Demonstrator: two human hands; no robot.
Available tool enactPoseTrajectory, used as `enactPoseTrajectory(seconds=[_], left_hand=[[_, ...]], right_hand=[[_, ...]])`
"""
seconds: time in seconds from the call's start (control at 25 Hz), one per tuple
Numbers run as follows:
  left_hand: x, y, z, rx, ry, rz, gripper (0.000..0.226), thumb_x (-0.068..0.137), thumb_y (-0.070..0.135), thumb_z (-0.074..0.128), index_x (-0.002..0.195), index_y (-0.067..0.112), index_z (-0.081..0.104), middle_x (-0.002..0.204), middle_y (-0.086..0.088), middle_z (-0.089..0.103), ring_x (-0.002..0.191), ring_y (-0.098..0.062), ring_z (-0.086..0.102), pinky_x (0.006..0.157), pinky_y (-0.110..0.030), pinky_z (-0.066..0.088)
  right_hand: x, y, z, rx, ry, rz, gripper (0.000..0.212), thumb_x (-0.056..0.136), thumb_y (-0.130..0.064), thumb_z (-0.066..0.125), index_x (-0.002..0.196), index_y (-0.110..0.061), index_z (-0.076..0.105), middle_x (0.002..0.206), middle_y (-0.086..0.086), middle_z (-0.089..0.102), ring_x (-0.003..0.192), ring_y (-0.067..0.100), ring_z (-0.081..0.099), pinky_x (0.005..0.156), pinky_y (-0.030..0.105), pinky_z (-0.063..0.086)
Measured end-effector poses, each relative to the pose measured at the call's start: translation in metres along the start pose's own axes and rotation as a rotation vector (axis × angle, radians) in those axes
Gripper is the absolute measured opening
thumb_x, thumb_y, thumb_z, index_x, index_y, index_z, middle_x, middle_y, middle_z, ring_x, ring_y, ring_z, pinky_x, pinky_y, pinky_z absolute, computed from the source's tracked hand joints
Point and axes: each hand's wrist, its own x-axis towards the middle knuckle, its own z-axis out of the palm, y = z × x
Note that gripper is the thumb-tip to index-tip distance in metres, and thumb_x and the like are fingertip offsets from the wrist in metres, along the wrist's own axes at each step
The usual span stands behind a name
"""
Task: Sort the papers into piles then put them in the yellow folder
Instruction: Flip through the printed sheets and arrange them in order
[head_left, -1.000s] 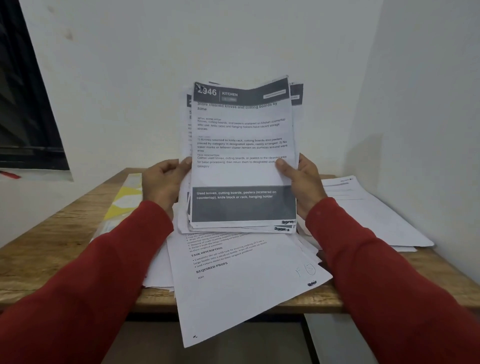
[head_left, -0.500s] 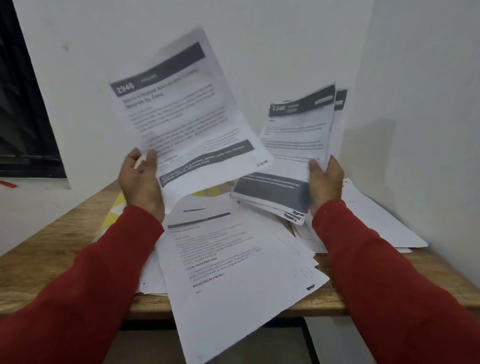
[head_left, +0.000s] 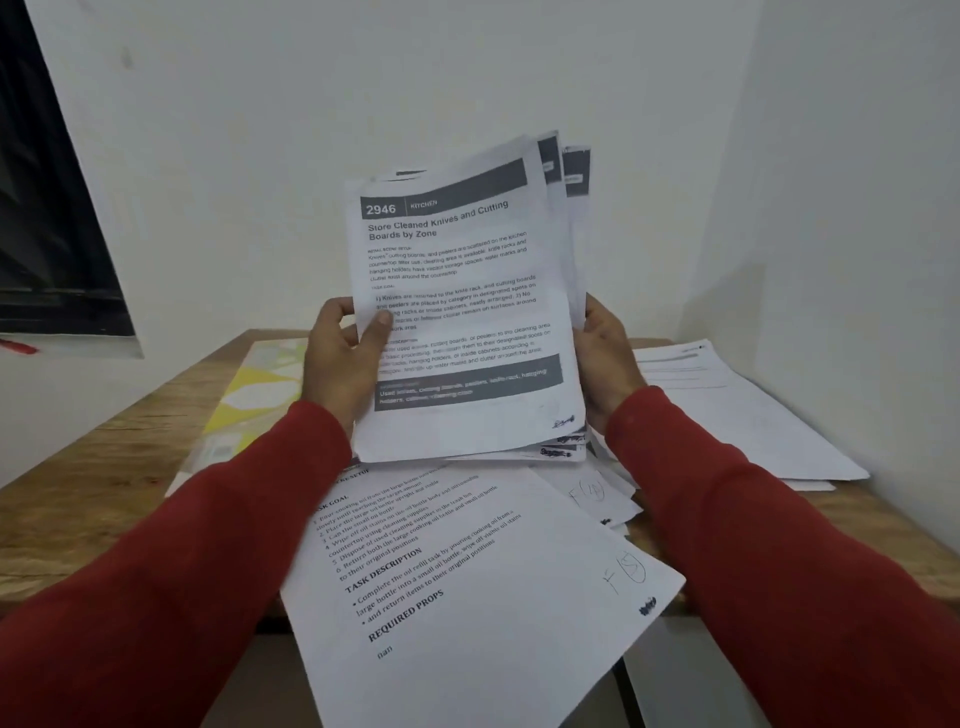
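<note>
Now you have both hands back on the one stack (head_left: 462, 312): half a second ago your left hand (head_left: 340, 358) was lifting a single 2946 sheet away to the left while your right hand (head_left: 605, 358) kept the rest, and that gap has closed. The left thumb pinches the front sheet against the bundle at its left edge, and the right hand's fingers curl around the right edge, so each hand holds paper and neither is free. The stack stands nearly upright above the table (head_left: 104, 499), its lower edge close over the loose sheets (head_left: 467, 597) lying under it, which hang off the near edge. More papers (head_left: 737, 410) lie flat at the right by the wall. The yellow folder (head_left: 249, 400) lies on the table to the left, partly covered by your left arm and the sheets. I judge you are still sorting: the 2946 pages are being gathered into 1 pile, and nothing visible has gone into the folder yet.
</note>
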Motion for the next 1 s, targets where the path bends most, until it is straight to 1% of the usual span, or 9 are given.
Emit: enactPoseTrajectory(seconds=[0.08,0.16,0.2,0.32,0.4,0.52,0.68,0.84,1.0], left_hand=[[-0.001,-0.001,0.002,0.066,0.042,0.037,0.021,0.091,0.033,0.071,0.105,0.032,0.055,0.097,-0.005,0.074,0.093,-0.025,0.071,0.086,-0.052,0.057],[-0.003,0.002,0.001,0.131,0.113,0.077,0.029,0.089,0.033,0.073,0.112,0.033,0.053,0.099,0.001,0.069,0.095,-0.016,0.065,0.09,-0.045,0.056],[-0.003,0.004,0.001,0.126,0.137,0.087,0.034,0.089,0.032,0.074,0.115,0.032,0.053,0.099,0.002,0.068,0.093,-0.011,0.064,0.089,-0.042,0.056],[-0.007,0.008,0.002,0.059,0.11,0.05,0.042,0.089,0.028,0.075,0.124,0.031,0.052,0.094,0.002,0.07,0.082,0.004,0.068,0.079,-0.024,0.057],[-0.005,0.007,0.005,-0.016,0.033,-0.019,0.034,0.097,0.027,0.065,0.13,0.023,0.056,0.099,-0.003,0.075,0.085,-0.005,0.072,0.077,-0.025,0.057],[-0.001,0.005,0.006,-0.07,-0.091,-0.078,0.024,0.104,0.017,0.052,0.119,0.007,0.068,0.096,-0.004,0.076,0.076,-0.008,0.071,0.063,-0.021,0.056],[-0.002,0.009,0.002,-0.121,-0.042,-0.129,0.006,0.093,0.018,0.071,0.093,0.013,0.069,0.085,-0.005,0.078,0.068,-0.016,0.072,0.057,-0.028,0.056],[-0.002,0.014,-0.001,-0.179,0.065,-0.13,0.021,0.088,0.027,0.077,0.085,0.013,0.06,0.084,-0.006,0.076,0.067,-0.015,0.072,0.059,-0.029,0.059],[-0.001,0.012,0.002,-0.18,0.081,-0.097,0.011,0.095,0.024,0.068,0.088,0.02,0.062,0.077,0.003,0.076,0.064,-0.009,0.068,0.063,-0.027,0.057]], right_hand=[[0.001,0.0,0.001,0.041,0.002,0.052,0.022,0.102,-0.023,0.056,0.115,-0.01,0.068,0.103,0.01,0.077,0.085,0.025,0.074,0.072,0.037,0.062],[0.003,-0.001,-0.002,0.122,-0.046,0.152,0.051,0.102,-0.053,0.043,0.128,-0.014,0.065,0.116,0.009,0.074,0.102,0.026,0.073,0.085,0.041,0.06],[0.004,-0.001,-0.003,0.126,-0.087,0.16,0.056,0.1,-0.057,0.043,0.133,-0.015,0.062,0.121,0.008,0.072,0.109,0.027,0.071,0.091,0.043,0.058],[0.009,0.008,-0.005,-0.038,-0.062,0.022,0.036,0.098,-0.017,0.064,0.132,-0.008,0.058,0.119,0.007,0.073,0.107,0.022,0.072,0.09,0.037,0.058],[0.01,0.008,-0.007,-0.084,0.033,-0.036,0.036,0.093,0.0,0.065,0.128,-0.006,0.06,0.114,0.004,0.074,0.101,0.017,0.073,0.084,0.029,0.059],[0.014,0.005,-0.016,0.016,0.084,-0.069,0.034,0.092,0.002,0.065,0.124,-0.008,0.062,0.115,0.008,0.074,0.104,0.022,0.072,0.088,0.036,0.059],[0.016,0.007,-0.016,0.092,0.018,-0.042,0.037,0.093,-0.001,0.065,0.129,-0.004,0.059,0.121,0.013,0.071,0.111,0.03,0.069,0.093,0.044,0.057],[0.014,0.007,-0.012,0.121,-0.001,-0.056,0.035,0.095,0.0,0.062,0.129,-0.002,0.06,0.123,0.015,0.07,0.111,0.029,0.069,0.09,0.038,0.059],[0.018,0.006,-0.019,0.042,0.199,-0.092,0.023,0.095,0.0,0.063,0.113,-0.013,0.067,0.11,0.005,0.075,0.1,0.019,0.073,0.085,0.031,0.06]])
